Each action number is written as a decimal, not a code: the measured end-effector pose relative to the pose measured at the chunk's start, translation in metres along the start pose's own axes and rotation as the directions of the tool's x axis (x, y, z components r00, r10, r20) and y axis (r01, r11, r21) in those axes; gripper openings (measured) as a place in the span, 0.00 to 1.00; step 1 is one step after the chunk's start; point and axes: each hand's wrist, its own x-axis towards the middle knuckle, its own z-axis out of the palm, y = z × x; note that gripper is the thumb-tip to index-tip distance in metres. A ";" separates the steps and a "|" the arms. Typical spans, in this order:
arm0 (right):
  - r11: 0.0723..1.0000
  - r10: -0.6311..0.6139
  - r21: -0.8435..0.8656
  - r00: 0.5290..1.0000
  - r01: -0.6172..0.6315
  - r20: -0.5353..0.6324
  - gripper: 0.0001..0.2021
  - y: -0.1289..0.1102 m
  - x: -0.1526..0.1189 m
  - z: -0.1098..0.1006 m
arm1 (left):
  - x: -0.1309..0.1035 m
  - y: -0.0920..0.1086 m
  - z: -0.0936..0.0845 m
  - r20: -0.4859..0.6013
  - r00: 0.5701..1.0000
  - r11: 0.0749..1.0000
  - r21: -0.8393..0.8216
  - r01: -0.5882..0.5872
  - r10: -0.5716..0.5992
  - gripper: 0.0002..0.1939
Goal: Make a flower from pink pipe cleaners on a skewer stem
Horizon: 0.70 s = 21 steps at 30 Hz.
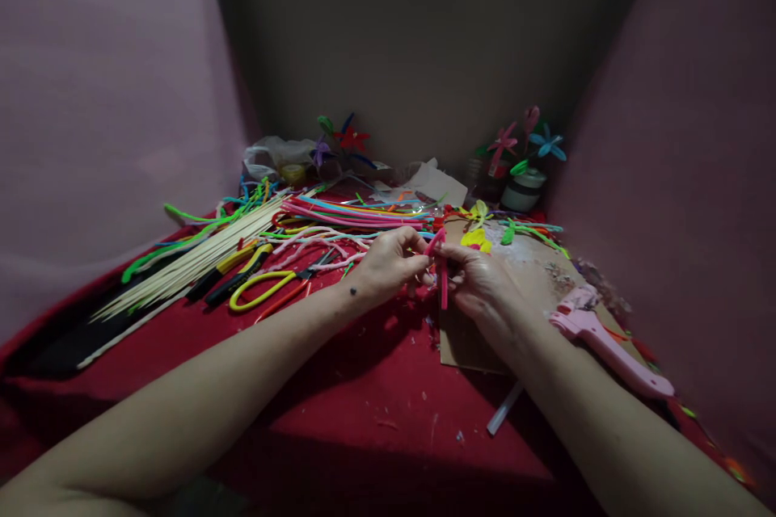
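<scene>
Pink fuzzy pile, apparently over wire: a chenille stem (444, 291) is being held above the red cloth of the desk (364, 388), near the middle of the scene. Its upper part is being angled over between the fingers; the lower part is being left to hang almost upright. Whether one folded piece or two are being held cannot be told.

Grip, left: the stem's upper part is being pinched between thumb and finger by the left hand (394, 262). Grip, right: the stem is also being grasped from the right side by the right hand (478, 275), its lower fingers partly being hidden.

Handling (judged): very light weight is being assumed, with a soft surface, little slip, and enough stiffness for a bend to be kept. Hold is best being taken with the fingertips beside the bend, so that the pile is not being crushed.

Materials: slim pale wooden sticks (203, 258) and a bundle of straight fuzzy stems (357, 214) are being carried at left. Flat brown cardboard (466, 347) is being partly covered by the right hand. Smooth pink plastic is being shown by the glue gun (622, 355), right; a translucent rod (504, 410) is being noted nearer.
</scene>
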 end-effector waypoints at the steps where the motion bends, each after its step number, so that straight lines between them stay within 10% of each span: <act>1: 1.000 -0.004 0.000 1.000 0.004 -0.005 0.03 -0.001 0.000 0.000 | 0.000 -0.001 0.000 0.000 1.000 0.999 -0.033 -0.021 0.021 0.05; 12: 0.994 -0.095 -0.052 0.994 0.093 -0.045 0.03 -0.010 -0.004 -0.001 | 0.003 0.004 -0.016 0.284 0.943 0.978 -0.066 0.198 -0.172 0.07; 21: 0.962 -0.236 -0.119 0.968 0.244 0.081 0.03 -0.006 -0.007 -0.003 | -0.001 0.009 -0.012 0.200 0.968 0.988 0.050 0.147 -0.155 0.08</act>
